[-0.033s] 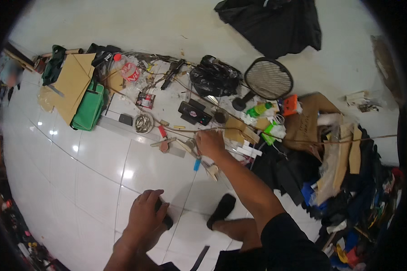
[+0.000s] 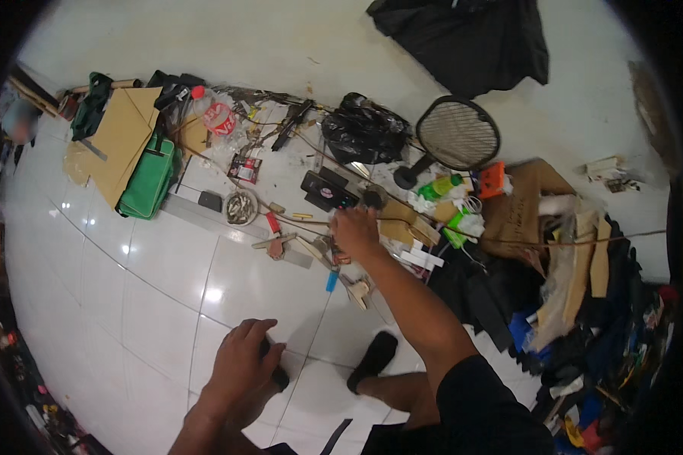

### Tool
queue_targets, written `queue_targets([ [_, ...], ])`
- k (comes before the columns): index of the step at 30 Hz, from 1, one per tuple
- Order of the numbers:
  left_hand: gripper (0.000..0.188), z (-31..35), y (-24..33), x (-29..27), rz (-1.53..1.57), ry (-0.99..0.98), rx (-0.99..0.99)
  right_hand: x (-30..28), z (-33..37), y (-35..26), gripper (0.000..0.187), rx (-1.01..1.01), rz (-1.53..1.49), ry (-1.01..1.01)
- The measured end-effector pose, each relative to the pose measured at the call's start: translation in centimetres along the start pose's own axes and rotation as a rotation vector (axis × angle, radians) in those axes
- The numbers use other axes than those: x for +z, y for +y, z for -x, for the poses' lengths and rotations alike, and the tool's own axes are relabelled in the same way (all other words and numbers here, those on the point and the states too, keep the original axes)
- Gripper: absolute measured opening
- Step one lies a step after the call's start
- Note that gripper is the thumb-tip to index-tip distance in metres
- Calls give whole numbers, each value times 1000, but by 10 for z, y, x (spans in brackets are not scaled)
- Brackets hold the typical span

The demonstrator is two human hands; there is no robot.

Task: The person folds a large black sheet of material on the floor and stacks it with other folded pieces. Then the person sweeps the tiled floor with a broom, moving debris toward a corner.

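My right hand (image 2: 355, 231) reaches out over the clutter on the tiled floor, its fingertips near a black device (image 2: 328, 189) and a small dark round container (image 2: 372, 198). Its fingers point away and are partly hidden, so I cannot make out anything in them. Just on the near side of that hand lie a blue piece (image 2: 332, 281) and a tool with pale jaws (image 2: 356, 289). My left hand (image 2: 243, 353) hovers above my left leg, empty, with thumb and fingers apart. Left of the right hand is a wooden-handled tool (image 2: 275, 247).
A round bowl of small pieces (image 2: 240, 207) stands beside a red packet (image 2: 244, 168). Farther back are a black plastic bag (image 2: 364, 129) and a mesh racket (image 2: 458, 133). A brown cord (image 2: 554, 243) crosses the right side; a green bag (image 2: 147, 182) lies left.
My right hand has shifted slightly away from me, toward the black device, and a reddish piece shows beneath it. The left hand stays nearly in place.
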State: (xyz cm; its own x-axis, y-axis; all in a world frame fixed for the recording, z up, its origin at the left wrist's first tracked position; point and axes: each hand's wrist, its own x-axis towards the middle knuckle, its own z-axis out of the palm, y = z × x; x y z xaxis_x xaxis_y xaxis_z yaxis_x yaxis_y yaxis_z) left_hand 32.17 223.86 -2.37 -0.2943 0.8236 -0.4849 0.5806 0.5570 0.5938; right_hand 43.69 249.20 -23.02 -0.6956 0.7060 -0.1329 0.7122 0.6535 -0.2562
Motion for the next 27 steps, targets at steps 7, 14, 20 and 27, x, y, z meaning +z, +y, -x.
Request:
queue_targets([
  [7, 49, -3, -31, -3, -253, -200, 44, 58, -96, 28, 25, 70, 365, -9],
  [14, 52, 6, -73, -17, -3, -71, 48, 78, -89, 33, 23, 70, 280, 102],
  [20, 50, 3, -73, -16, 70, -110, 113, 89, -85, 37, 23, 39, 103, 105],
  [27, 49, -19, -68, -24, 6, -169, 169, 87, -71, 33, 26, -2, 26, 199],
])
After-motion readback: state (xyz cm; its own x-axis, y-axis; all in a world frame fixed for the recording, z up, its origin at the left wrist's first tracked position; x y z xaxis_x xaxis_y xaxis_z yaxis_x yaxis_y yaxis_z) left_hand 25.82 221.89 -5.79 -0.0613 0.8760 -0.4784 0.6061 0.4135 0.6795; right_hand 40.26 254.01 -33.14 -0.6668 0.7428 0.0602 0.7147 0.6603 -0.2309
